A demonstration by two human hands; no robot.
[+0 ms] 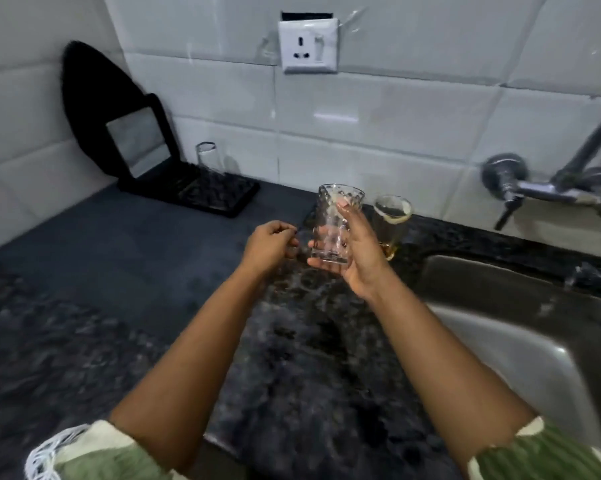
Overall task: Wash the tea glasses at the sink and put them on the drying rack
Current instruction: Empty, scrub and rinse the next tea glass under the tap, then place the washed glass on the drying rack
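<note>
Clear dimpled glass point(335, 225) at frame centre, gripped upright by my right hand point(359, 251); left hand point(269, 244) curled, holding nothing visible.

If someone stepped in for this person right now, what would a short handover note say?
Right hand holds a clear patterned glass upright above the counter.
Left hand is beside it, fingers curled, holding nothing I can make out.
Done, it seems: one glass stands on the black drying rack by the wall.
Left: place the held glass on the rack; a tea-stained glass waits on the counter by the sink, still to be washed.
</note>
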